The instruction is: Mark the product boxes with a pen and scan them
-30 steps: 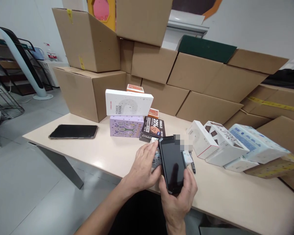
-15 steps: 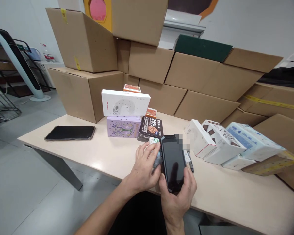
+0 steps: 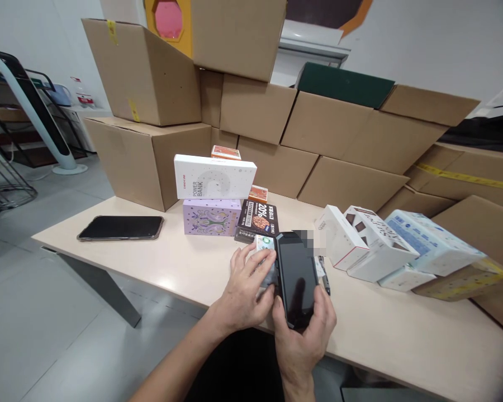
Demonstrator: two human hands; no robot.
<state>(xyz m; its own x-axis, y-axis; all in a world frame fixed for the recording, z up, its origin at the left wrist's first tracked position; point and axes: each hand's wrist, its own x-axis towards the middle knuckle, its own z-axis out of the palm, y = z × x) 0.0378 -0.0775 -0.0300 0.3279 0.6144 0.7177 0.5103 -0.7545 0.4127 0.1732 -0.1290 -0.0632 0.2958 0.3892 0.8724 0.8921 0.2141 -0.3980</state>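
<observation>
My right hand (image 3: 304,346) grips the lower end of a black handheld device (image 3: 294,268), thumb on one side and fingers on the other. The device looks like a thick rugged smartphone, and its screen is dark. Beside its left edge, my left hand (image 3: 245,290) is closed over a small white and bluish box (image 3: 265,243); my fingers hide much of it. Past the device's right edge a pen-like dark object (image 3: 326,279) lies by a small white item (image 3: 319,267), both partly covered. A blurred patch masks the device's upper right corner.
On the table (image 3: 184,273) lies a black phone (image 3: 120,228). A white power bank box (image 3: 216,177) rests on a purple patterned box (image 3: 212,218), with a black box (image 3: 257,219) alongside. White boxes (image 3: 341,240) stand at right. Stacked cardboard cartons (image 3: 343,125) line the back.
The view has shifted very slightly. My left fingers have moved a little on the small box, while my right hand keeps its hold on the device.
</observation>
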